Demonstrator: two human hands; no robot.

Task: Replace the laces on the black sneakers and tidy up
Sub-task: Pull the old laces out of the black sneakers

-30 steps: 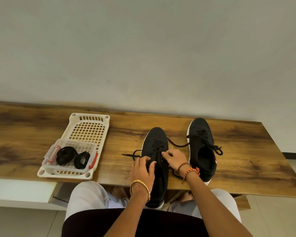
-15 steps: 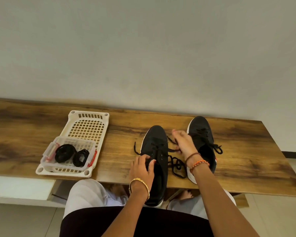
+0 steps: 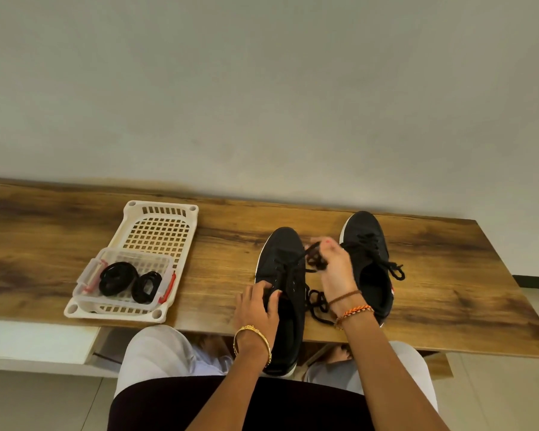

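Lace (image 3: 316,259) in right grip (image 3: 335,265)

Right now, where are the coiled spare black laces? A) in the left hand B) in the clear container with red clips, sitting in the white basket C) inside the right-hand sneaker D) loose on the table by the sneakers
B: the two coiled black laces lie in the clear container with red clips, which sits at the near end of the white basket, apart from both sneakers.
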